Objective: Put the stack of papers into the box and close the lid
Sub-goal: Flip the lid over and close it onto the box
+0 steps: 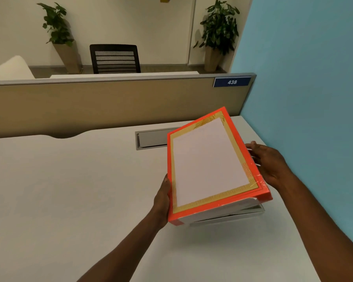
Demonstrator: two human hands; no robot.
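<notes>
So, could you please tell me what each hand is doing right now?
Left hand: grips the orange lid by its left edge.
Right hand: open, straight fingers against the lid's right edge.

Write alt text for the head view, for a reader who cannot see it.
The left hand and right hand hold an orange lid by its side edges, tilted over a white box on a pale desk. A blue wall stands to the right.
</notes>
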